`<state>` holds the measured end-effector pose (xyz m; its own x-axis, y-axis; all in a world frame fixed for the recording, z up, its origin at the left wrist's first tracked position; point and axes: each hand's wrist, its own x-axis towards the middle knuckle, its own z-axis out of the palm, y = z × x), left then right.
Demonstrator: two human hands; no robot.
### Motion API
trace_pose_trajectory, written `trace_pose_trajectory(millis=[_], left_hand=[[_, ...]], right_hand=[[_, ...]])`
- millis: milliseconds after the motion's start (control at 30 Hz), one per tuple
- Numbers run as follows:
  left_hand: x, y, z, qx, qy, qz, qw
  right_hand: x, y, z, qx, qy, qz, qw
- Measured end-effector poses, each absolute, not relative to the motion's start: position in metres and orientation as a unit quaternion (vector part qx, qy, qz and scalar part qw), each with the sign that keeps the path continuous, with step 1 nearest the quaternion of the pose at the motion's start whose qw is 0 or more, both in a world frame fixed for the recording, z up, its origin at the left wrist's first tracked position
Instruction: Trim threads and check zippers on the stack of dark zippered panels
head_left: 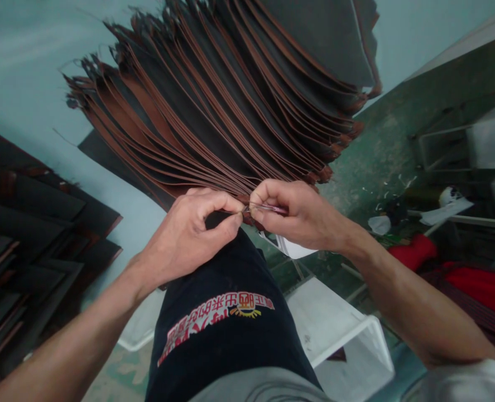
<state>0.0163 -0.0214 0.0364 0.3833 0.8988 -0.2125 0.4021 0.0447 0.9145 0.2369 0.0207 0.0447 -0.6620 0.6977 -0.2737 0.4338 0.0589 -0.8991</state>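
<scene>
My left hand (pixel 201 223) is closed in a pinch, thumb and forefinger pressed together at the near edge of a fanned stack of dark leather-like pieces (pixel 214 111) with brown edges. What its fingertips hold is too small to make out. Touching those fingertips is my right hand (pixel 291 215), closed around a slim, shiny tool (pixel 274 209) that lies along its fingers. The tool's kind is unclear, since the fingers cover much of it. Loose thread ends (pixel 90 64) stick out along the stack's far left side.
The stack lies on a pale blue-green table (pixel 29 72). More dark pieces (pixel 33 206) are piled at left. A dark apron (pixel 226 335) with printed lettering covers my lap. White bins (pixel 326 318) stand below on the right, near red cloth (pixel 477 287) and a metal frame (pixel 490 221).
</scene>
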Motion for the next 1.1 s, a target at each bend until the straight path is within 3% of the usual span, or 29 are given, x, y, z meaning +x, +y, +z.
trace_pose_trajectory(millis=[233,533,700,1100], left_hand=[[0.027,-0.031,0.040,0.658,0.553,0.241,0.451],[0.030,-0.031,0.043,0.618,0.590,0.215,0.472],[0.038,-0.037,0.039,0.578,0.622,0.263,0.459],[0.017,-0.024,0.032,0.565,0.517,0.251,0.592]], right_hand=[[0.237,0.020,0.042,-0.388,-0.729,0.551,0.118],[0.237,0.011,0.039,-0.391,-0.756,0.511,0.119],[0.232,0.002,0.044,-0.459,-0.727,0.498,0.112],[0.231,0.002,0.038,-0.485,-0.654,0.569,0.116]])
